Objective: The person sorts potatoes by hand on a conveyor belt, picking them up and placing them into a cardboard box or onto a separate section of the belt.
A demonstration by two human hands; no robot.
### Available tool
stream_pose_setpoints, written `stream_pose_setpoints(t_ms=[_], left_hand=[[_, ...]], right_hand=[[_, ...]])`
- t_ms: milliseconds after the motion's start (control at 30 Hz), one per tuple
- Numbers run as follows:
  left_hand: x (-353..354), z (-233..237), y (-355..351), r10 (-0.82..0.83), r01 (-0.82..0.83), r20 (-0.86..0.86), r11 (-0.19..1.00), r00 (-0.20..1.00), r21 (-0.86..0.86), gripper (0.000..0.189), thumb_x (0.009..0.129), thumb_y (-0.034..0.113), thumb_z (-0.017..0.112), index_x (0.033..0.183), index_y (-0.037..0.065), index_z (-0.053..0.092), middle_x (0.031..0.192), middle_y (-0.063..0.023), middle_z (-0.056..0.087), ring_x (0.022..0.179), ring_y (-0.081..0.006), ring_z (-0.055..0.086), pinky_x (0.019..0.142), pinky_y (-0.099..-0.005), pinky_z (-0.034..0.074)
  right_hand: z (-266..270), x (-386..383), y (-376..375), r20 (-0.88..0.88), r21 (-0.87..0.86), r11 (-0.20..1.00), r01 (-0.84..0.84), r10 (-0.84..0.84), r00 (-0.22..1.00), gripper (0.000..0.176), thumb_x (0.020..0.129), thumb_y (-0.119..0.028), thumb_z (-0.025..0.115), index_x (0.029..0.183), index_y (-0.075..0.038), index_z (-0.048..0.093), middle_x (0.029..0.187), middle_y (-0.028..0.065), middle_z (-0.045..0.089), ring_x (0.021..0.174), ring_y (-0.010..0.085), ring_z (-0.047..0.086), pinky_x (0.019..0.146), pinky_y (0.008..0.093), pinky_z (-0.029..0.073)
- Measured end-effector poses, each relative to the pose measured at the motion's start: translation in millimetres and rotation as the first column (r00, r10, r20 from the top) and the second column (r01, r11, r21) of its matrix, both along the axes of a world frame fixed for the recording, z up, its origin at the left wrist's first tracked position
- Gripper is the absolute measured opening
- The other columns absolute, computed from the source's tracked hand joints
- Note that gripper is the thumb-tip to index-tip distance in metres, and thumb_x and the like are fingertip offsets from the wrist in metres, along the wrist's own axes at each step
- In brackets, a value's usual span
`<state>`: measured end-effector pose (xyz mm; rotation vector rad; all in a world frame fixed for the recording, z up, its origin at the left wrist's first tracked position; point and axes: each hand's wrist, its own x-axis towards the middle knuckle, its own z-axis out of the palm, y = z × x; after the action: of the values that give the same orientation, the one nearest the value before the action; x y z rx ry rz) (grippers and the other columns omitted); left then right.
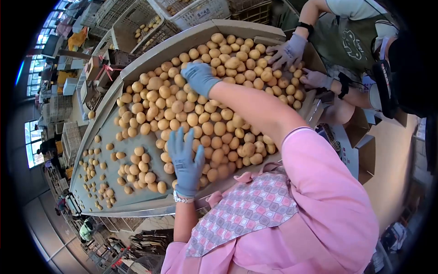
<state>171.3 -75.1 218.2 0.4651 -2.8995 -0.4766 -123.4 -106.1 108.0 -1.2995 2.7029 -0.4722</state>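
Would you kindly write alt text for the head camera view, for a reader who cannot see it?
A person's gloved right hand reaches into a heap of round tan produce on a long table; their open, gloved left hand is nearer. A co-worker's gloved hands are at the right.

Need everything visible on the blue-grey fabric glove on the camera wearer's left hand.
The blue-grey fabric glove looks thin and close-fitting, covering the left hand down to the wrist. Its back faces up, with a small dark printed mark, too small to read. The fingers are spread and point away from the wearer, thumb out to the side. It lies over round tan produce; actual contact is unclear. A pale beaded bracelet sits at the cuff.
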Motion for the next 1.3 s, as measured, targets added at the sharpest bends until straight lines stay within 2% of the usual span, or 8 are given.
stream_pose_setpoints(t_ms=[133, 567, 700, 867, 1000, 1167, 1233, 1300], left_hand=[[58.8, -9.6, -61.1, 0.238, -0.24, -0.036, 0.964, 0.971, -0.115, 0.056, 0.097, 0.022, 0.071, 0.15, 0.007, 0.059, 0.161, -0.0198, 0.049, 0.151, -0.0455, 0.039, 0.125, -0.0574, 0.03], [115.7, -22.9, -158.1, 0.257, -0.268, -0.103, 0.957, 0.961, -0.108, 0.062, 0.094, 0.03, 0.074, 0.15, 0.008, 0.059, 0.157, -0.0194, 0.054, 0.149, -0.046, 0.042, 0.123, -0.0556, 0.033], [141.7, 11.6, -216.2, 0.699, -0.641, 0.02, 0.667, 0.715, -0.38, 0.05, 0.103, 0.019, 0.064, 0.149, -0.001, 0.056, 0.153, -0.0213, 0.058, 0.135, -0.0378, 0.059, 0.114, -0.0462, 0.047], [87.5, 22.1, -114.1, 0.513, -0.374, -0.298, 0.829, 0.805, 0.417, 0.052, 0.111, 0.027, 0.051, 0.153, -0.003, 0.052, 0.152, -0.0162, 0.059, 0.135, -0.0263, 0.059, 0.115, -0.0414, 0.046], [16.5, 4.8, 28.3, 0.404, 0.139, 0.072, -0.469, 0.912, 0.872, 0.067, 0.112, 0.05, 0.043, 0.162, 0.006, 0.04, 0.153, -0.0115, 0.057, 0.132, -0.0273, 0.058, 0.115, -0.0467, 0.045], [22.2, -50.2, 50.9, 0.338, -0.106, 0.059, 0.123, 0.939, 0.987, 0.044, 0.109, 0.03, 0.058, 0.146, 0.006, 0.057, 0.142, -0.0086, 0.064, 0.124, -0.02, 0.064, 0.098, -0.0359, 0.059], [38.4, -42.8, 38.5, 0.35, 0.236, 0.36, -0.916, 0.865, 0.323, 0.043, 0.109, 0.025, 0.06, 0.147, 0.004, 0.056, 0.146, -0.0097, 0.061, 0.128, -0.0203, 0.061, 0.101, -0.0347, 0.058], [50.7, -49.5, 41.6, 0.444, 0.047, 0.187, -0.464, 0.877, 0.885, 0.046, 0.11, 0.026, 0.058, 0.15, 0.004, 0.054, 0.15, -0.0117, 0.058, 0.131, -0.0222, 0.058, 0.103, -0.0336, 0.057]], right_hand=[[5.8, 23.8, 99.0, 0.353, -0.559, 0.826, 0.076, 0.154, 0.923, 0.036, 0.094, -0.032, 0.073, 0.12, -0.008, 0.065, 0.122, 0.011, 0.071, 0.106, 0.0328, 0.071, 0.082, 0.0493, 0.059], [60.3, 28.3, 157.3, 0.904, -0.427, 0.891, 0.156, 0.425, 0.042, 0.045, 0.103, -0.031, 0.07, 0.142, -0.01, 0.065, 0.132, 0.0096, 0.071, 0.105, 0.0171, 0.073, 0.084, 0.03, 0.063], [51.4, 88.1, 203.4, 0.952, -0.301, 0.933, 0.198, 0.28, 0.125, 0.041, 0.102, -0.028, 0.072, 0.137, -0.007, 0.069, 0.125, 0.0077, 0.074, 0.107, 0.0155, 0.072, 0.09, 0.0306, 0.06], [21.5, 137.1, 236.9, 0.934, -0.355, 0.86, 0.367, 0.311, 0.175, 0.036, 0.103, -0.025, 0.071, 0.133, -0.005, 0.072, 0.114, 0.0063, 0.075, 0.104, 0.0127, 0.07, 0.091, 0.0312, 0.057], [65.8, 160.7, 205.7, 0.707, -0.659, 0.713, 0.239, 0.481, 0.518, 0.035, 0.102, -0.027, 0.071, 0.13, -0.007, 0.073, 0.115, 0.0112, 0.074, 0.103, 0.0227, 0.072, 0.09, 0.0379, 0.057], [52.8, 123.3, 152.0, 0.194, -0.719, 0.69, -0.089, 0.321, 0.927, 0.035, 0.101, -0.025, 0.068, 0.133, -0.011, 0.069, 0.116, 0.011, 0.071, 0.105, 0.0286, 0.07, 0.09, 0.0426, 0.058], [36.0, 89.4, 129.3, 0.109, -0.608, 0.793, -0.037, 0.129, 0.986, 0.031, 0.099, -0.018, 0.067, 0.13, -0.013, 0.067, 0.114, 0.0105, 0.069, 0.104, 0.0291, 0.07, 0.084, 0.0439, 0.06], [12.3, 77.8, 110.0, 0.054, -0.326, 0.945, -0.041, 0.062, 0.997, 0.031, 0.1, -0.018, 0.066, 0.13, -0.013, 0.064, 0.118, 0.0111, 0.065, 0.104, 0.0299, 0.07, 0.085, 0.045, 0.06]])
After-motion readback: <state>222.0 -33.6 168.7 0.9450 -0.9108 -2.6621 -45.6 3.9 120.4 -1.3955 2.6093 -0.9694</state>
